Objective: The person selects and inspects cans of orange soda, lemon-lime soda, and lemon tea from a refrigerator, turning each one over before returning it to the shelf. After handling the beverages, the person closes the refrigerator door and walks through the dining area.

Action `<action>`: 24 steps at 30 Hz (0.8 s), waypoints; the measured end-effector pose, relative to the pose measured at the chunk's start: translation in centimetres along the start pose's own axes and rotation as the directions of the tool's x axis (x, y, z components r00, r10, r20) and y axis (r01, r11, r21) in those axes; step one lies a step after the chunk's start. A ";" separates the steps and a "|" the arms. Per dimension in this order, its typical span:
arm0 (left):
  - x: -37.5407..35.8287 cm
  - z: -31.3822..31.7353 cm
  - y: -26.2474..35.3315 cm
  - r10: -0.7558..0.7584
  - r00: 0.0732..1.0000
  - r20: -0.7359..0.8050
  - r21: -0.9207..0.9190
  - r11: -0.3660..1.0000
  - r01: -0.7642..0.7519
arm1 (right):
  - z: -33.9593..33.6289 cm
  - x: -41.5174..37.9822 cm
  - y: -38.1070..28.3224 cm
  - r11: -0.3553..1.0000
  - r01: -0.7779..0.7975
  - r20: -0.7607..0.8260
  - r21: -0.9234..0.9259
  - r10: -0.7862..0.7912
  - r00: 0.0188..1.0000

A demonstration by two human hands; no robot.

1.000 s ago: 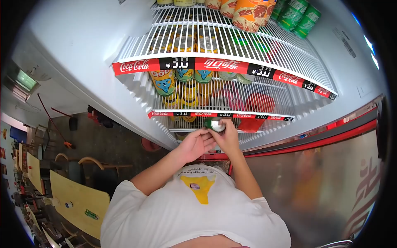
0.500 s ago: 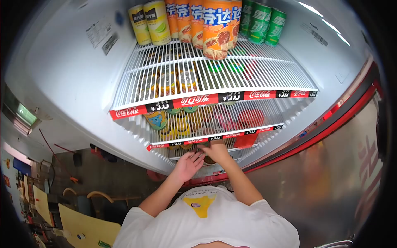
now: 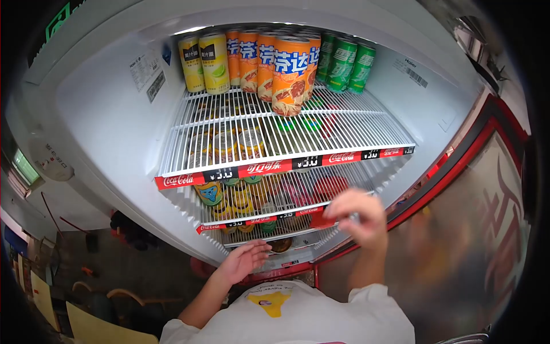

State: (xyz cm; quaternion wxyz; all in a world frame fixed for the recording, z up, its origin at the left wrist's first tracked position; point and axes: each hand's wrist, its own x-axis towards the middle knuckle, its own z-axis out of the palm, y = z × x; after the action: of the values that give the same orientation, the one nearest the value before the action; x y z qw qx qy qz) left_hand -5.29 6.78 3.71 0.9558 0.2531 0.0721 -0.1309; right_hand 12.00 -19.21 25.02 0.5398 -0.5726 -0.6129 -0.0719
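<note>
White fridge walls (image 3: 109, 137) fill most of the frame, around an upper wire shelf (image 3: 266, 166) of yellow cans (image 3: 215, 66), orange cans (image 3: 291, 74) and green cans (image 3: 360, 69). The hands are well apart: the right hand (image 3: 358, 217), blurred at centre right, has curled fingers, its grip unclear; the left hand (image 3: 245, 261) opens palm up at lower centre, near a single green can (image 3: 267, 226) under the lower price strip (image 3: 260, 219).

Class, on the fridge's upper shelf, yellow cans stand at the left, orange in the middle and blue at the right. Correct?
Not quite: the head view shows green cans at the right, not blue; yellow cans stand at the left and orange cans in the middle.
</note>
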 end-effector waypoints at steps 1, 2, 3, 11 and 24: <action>0.1 1.1 0.5 0.028 0.999 0.044 0.087 0.996 -0.032 | -1.2 1.7 -0.5 0.989 -0.040 -0.099 -0.143 0.026 0.995; 0.2 2.0 0.9 0.024 0.999 0.047 0.093 0.995 -0.028 | -2.3 3.4 -0.8 0.956 -0.094 -0.201 -0.277 0.038 0.979; 0.2 2.9 1.3 0.028 0.996 0.080 0.171 0.984 -0.042 | -3.4 6.0 -1.2 0.915 -0.156 -0.256 -0.372 0.061 0.965; -1.7 6.1 1.5 -0.028 0.977 0.212 0.522 0.848 -0.089 | -12.1 18.9 7.4 0.330 -0.216 -0.227 -0.919 0.003 0.974; -3.8 3.8 1.0 -0.044 0.989 0.141 0.487 0.873 -0.031 | -13.6 21.7 9.3 0.340 -0.265 -0.256 -0.902 0.073 0.964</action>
State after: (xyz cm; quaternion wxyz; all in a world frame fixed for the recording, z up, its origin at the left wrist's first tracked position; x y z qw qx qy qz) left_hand -8.38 6.54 8.28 0.8632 0.4754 -0.0333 -0.1666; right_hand 32.34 -12.17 41.81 0.1753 -0.8286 -0.3530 -0.3975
